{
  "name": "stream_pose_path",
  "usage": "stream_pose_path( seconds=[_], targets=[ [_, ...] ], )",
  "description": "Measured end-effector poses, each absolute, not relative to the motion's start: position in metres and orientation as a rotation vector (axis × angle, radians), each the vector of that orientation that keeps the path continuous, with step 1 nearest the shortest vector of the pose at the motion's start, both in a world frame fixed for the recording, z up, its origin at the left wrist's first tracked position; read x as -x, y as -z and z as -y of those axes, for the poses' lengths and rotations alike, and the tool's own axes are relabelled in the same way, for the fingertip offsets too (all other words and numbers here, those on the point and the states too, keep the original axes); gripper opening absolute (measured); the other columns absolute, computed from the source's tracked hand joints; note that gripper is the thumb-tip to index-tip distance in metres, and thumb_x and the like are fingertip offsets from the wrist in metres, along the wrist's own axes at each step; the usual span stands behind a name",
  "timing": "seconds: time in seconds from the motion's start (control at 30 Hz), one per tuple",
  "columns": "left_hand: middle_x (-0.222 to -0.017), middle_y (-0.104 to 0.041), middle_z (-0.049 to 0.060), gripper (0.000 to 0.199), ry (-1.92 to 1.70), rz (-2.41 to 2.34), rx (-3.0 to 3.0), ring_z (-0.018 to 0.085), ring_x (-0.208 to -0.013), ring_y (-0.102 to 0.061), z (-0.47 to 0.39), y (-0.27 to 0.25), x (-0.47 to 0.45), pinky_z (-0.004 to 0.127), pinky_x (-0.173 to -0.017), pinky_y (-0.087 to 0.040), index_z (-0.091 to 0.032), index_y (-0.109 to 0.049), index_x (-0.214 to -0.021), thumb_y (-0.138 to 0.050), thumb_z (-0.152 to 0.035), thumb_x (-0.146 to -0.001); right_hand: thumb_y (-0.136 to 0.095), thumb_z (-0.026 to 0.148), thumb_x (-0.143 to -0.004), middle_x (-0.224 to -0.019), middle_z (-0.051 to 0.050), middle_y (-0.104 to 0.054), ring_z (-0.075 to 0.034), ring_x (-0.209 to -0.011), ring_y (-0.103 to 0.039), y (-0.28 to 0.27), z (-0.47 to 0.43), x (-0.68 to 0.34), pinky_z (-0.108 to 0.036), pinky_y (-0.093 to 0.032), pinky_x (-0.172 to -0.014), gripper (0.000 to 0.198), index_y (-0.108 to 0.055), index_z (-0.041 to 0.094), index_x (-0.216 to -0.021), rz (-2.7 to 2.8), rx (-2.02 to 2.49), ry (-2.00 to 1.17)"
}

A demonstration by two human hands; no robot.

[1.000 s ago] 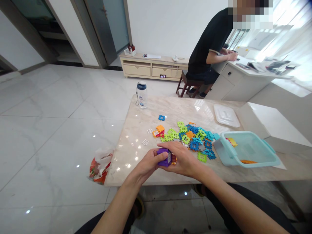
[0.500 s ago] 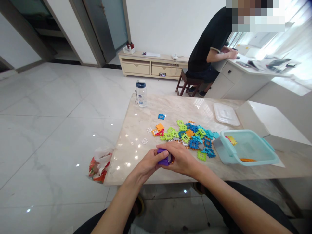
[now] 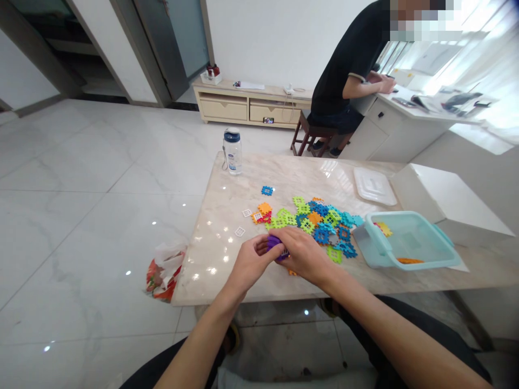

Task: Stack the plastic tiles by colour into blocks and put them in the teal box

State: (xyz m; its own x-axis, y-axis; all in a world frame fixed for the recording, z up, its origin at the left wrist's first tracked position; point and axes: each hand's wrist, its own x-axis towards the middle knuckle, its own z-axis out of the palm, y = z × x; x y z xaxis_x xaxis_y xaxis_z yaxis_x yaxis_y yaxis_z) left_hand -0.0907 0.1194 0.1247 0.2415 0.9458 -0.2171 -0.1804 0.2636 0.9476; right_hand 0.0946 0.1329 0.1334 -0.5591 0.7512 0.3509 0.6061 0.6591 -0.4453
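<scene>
Both hands meet over the near part of the marble table, closed around a purple interlocking building block. My left hand grips its left side, with the thumb across the front. Fingers of my right hand cover its top and right side, so much of the block is hidden. An orange piece shows just below my right hand. Beyond the hands lies a pile of notched plastic tiles in green, blue, orange and grey, among them a green tile. Small white window pieces lie to the left.
A turquoise bin with a few pieces inside stands right of the pile, near a white lid and a white box. A water bottle stands at the far left corner. Another person sits at a desk beyond.
The purple block has turned and risen slightly in my hands, and the fingers now cover more of it. An orange piece below my right hand shows more clearly. The view has shifted slightly.
</scene>
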Motion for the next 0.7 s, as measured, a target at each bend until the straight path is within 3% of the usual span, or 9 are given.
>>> stream_pose_path(
  seconds=[0.2, 0.4, 0.5, 0.7],
  targets=[
    [-0.092, -0.082, 0.007, 0.024, -1.036, -1.373, -1.29, 0.024, -0.086, -0.075, -0.11, -0.119, 0.083, 0.03, -0.076, -0.057, -0.016, -0.08, -0.1, -0.081, -0.035, -0.085, -0.07, 0.0, -0.086, -0.122, -0.017, -0.079, -0.031, -0.11, -0.076, -0.131, -0.129, -0.077, -0.048, -0.062, -0.099, 0.046, -0.066, 0.017, -0.128, 2.38, 1.097, -0.28],
    [-0.079, -0.078, 0.003, 0.022, -1.035, -1.401, -1.258, 0.022, -0.077, -0.073, -0.11, -0.122, 0.088, 0.026, -0.066, -0.052, -0.015, -0.079, -0.087, -0.077, -0.037, -0.086, -0.071, 0.0, -0.085, -0.125, -0.019, -0.077, -0.033, -0.114, -0.075, -0.129, -0.126, -0.067, -0.052, -0.06, -0.103, 0.05, -0.065, 0.016, -0.133, 2.391, 1.197, -0.375],
    [-0.08, -0.079, 0.004, 0.023, -1.044, -1.409, -1.253, 0.022, -0.077, -0.074, -0.112, -0.12, 0.091, 0.026, -0.067, -0.053, -0.014, -0.08, -0.087, -0.078, -0.038, -0.086, -0.073, 0.003, -0.086, -0.13, -0.019, -0.075, -0.033, -0.121, -0.073, -0.13, -0.126, -0.065, -0.053, -0.059, -0.107, 0.054, -0.063, 0.017, -0.137, 2.367, 1.218, -0.43],
    [-0.101, -0.086, 0.012, 0.04, -1.058, -1.261, -0.996, 0.029, -0.094, -0.079, -0.121, -0.111, 0.099, 0.034, -0.083, -0.061, -0.011, -0.085, -0.103, -0.085, -0.046, -0.083, -0.085, 0.021, -0.088, -0.143, -0.018, -0.069, -0.035, -0.135, -0.065, -0.132, -0.125, -0.075, -0.056, -0.054, -0.115, 0.068, -0.055, 0.02, -0.149, 2.315, 1.218, -0.467]
  ],
)
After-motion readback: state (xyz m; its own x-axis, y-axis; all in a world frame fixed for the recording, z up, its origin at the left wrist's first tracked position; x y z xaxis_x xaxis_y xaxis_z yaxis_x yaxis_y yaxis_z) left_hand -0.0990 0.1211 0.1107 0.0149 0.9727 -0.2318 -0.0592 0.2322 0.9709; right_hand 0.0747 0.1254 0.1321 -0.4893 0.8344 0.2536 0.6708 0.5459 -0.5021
